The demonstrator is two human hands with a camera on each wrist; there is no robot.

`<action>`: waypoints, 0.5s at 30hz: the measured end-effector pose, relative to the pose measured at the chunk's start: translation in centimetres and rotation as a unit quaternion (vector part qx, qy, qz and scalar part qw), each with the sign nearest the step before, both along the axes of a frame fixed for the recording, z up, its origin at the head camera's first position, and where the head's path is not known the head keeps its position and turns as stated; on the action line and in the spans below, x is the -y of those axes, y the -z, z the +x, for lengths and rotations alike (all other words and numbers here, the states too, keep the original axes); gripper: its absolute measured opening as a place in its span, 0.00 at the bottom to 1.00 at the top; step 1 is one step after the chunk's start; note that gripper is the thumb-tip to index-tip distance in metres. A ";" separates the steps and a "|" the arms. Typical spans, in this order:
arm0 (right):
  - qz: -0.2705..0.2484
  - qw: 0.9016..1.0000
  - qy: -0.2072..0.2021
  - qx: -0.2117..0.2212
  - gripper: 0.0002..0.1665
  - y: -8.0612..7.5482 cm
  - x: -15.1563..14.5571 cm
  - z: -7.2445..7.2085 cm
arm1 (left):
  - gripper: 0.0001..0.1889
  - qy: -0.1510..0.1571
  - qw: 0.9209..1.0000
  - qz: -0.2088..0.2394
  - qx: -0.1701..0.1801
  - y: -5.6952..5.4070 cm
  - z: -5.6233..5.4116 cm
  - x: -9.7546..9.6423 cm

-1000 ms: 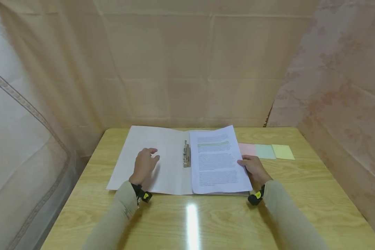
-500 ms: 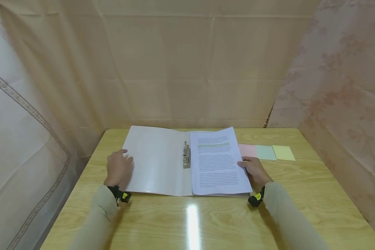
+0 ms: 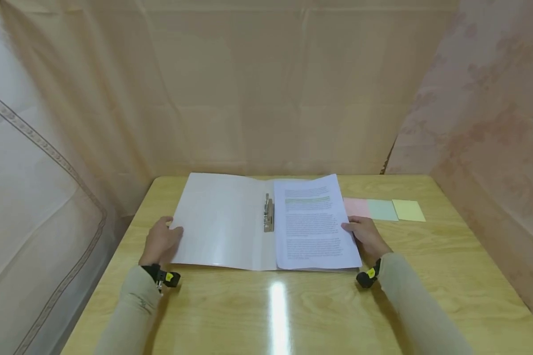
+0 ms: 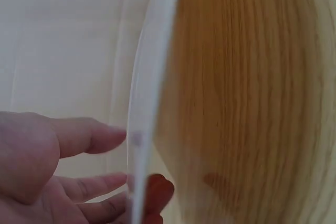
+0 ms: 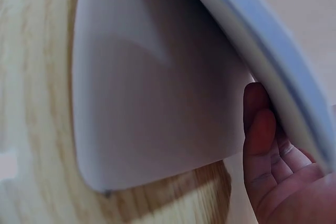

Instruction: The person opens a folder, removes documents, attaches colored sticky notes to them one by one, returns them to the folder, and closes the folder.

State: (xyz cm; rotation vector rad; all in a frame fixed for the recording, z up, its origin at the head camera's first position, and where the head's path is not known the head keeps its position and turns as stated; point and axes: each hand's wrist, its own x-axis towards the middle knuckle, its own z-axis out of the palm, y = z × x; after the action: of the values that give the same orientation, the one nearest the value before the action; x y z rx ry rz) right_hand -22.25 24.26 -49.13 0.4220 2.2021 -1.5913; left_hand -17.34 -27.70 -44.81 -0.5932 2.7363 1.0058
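Observation:
A white folder lies spread on the table, a metal lever clip along its spine. At the left cover's outer edge is my left hand, thumb on the upper side. The left wrist view shows its fingertips reaching round behind the cover edge. My right hand grips the right edge of a stack of printed sheets, thumb on top and fingers beneath. From the right wrist, the stack bows up off the folder's right cover. One line of text is highlighted green.
Pink, green and yellow paper squares lie in a row right of the sheets, the pink one partly covered. The wooden table ends at a beige curtain behind; patterned cloth hangs on the right.
My left hand has moved left from above the left cover to its outer edge. The right hand keeps hold of the sheets. The whole view has shifted slightly.

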 end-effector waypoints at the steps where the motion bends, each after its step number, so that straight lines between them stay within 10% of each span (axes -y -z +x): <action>1: 0.000 1.000 0.003 0.003 0.27 0.0 0.0 -0.1 | 0.31 -0.003 1.000 0.009 -0.001 0.0 0.0 0.0; 15: 0.001 1.000 0.009 0.020 0.27 0.3 0.1 0.2 | 0.30 -0.091 0.990 0.071 -0.082 -0.4 0.3 -0.2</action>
State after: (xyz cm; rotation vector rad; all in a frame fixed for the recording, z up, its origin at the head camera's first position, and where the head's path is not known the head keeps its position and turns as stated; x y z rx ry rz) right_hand -22.03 24.17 -49.39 0.4705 2.1767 -1.5765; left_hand -17.00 -27.47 -44.40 -0.7798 2.7562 1.3338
